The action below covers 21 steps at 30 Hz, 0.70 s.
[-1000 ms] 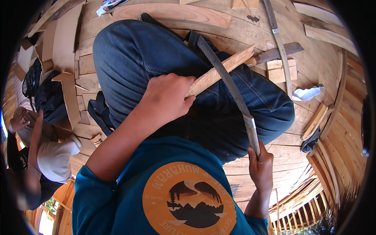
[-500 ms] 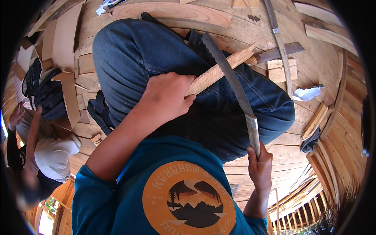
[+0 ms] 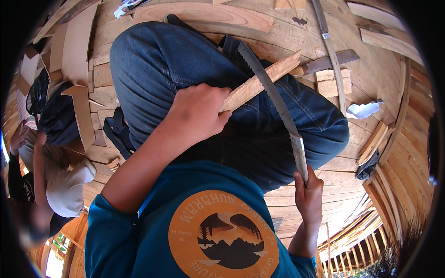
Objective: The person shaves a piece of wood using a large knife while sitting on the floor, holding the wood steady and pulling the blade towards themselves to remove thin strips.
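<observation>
A narrow piece of wood (image 3: pixel 245 92) with a splintered far end slants across my crossed legs. My left hand (image 3: pixel 199 111) is closed round its near end. In my right hand (image 3: pixel 308 190), low on the right, is the wooden handle of a curved pruning saw (image 3: pixel 278 99). Its dark toothed blade crosses the wood at an angle, with the tip reaching past it over my legs. Whether the teeth touch the wood I cannot tell.
Beyond my right knee lie a long-handled blade (image 3: pixel 334 65), a machete (image 3: pixel 331 62), a wood block (image 3: pixel 333 82) and crumpled white paper (image 3: pixel 365 110). A curved board (image 3: pixel 208 14) lies ahead. At left, a person (image 3: pixel 60 190) sits near an open cardboard box (image 3: pixel 82 118).
The saw blade has shifted slightly back toward me, its tip lower in view. The wood and my left hand stay in place. The person at left has moved a little.
</observation>
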{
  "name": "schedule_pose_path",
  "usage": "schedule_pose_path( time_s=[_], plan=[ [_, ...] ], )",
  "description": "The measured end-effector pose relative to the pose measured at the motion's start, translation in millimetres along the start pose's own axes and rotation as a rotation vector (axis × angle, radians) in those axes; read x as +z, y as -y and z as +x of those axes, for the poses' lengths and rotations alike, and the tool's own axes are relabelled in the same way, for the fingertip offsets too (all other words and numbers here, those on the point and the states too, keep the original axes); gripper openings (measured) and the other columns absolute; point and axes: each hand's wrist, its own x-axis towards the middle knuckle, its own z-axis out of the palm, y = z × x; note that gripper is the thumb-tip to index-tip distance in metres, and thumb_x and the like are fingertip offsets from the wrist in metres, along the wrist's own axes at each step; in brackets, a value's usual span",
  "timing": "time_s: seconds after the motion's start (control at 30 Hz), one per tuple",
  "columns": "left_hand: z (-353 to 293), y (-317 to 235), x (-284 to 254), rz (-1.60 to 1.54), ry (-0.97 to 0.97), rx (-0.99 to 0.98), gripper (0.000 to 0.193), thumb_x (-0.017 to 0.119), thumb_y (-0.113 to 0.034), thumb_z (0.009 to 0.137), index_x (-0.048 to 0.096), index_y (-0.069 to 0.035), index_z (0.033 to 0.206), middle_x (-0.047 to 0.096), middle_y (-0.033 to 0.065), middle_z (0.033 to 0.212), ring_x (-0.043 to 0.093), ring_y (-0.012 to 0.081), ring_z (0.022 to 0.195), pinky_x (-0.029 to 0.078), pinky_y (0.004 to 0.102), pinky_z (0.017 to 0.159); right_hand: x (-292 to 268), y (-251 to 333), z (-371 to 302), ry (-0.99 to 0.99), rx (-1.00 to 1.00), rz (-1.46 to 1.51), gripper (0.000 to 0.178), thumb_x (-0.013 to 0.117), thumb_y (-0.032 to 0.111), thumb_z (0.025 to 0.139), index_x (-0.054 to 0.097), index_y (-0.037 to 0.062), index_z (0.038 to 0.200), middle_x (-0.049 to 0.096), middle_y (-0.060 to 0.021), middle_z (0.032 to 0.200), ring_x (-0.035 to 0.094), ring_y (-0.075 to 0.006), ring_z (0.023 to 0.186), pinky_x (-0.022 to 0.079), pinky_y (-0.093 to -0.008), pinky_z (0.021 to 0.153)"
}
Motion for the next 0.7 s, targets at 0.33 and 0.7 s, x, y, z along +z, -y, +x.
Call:
schedule_pose_path(
  time_s=[0.33, 0.7],
  plan=[
    [-0.1, 0.8, 1.1, 0.013, 0.003, 0.006, 0.031, 0.075, -0.021, 0.08, 0.07, -0.006, 0.107, 0.069, 0.0194, 0.079, 0.069, 0.0363, 0.077, 0.056, 0.0449, 0.074, -0.6, 0.5, 1.1, 0.008, -0.022, 0.0, 0.019, 0.057, 0.016, 0.102, 0.057, -0.0006, 0.093, 0.046, -0.0094, 0.054, 0.04, -0.0102, 0.049, 0.031, -0.0317, 0.046],
    [-0.4, -1.2, -1.8, 0.007, 0.005, 0.01, 0.025, 0.073, -0.018, 0.081, 0.07, -0.004, 0.102, 0.07, 0.0174, 0.081, 0.071, 0.0347, 0.079, 0.057, 0.0441, 0.074, 2.2, 1.4, 1.5, -0.013, -0.03, 0.024, 0.024, 0.061, 0.018, 0.1, 0.052, 0.0024, 0.085, 0.048, -0.0148, 0.052, 0.049, -0.0265, 0.042, 0.034, -0.036, 0.044]
  ],
)
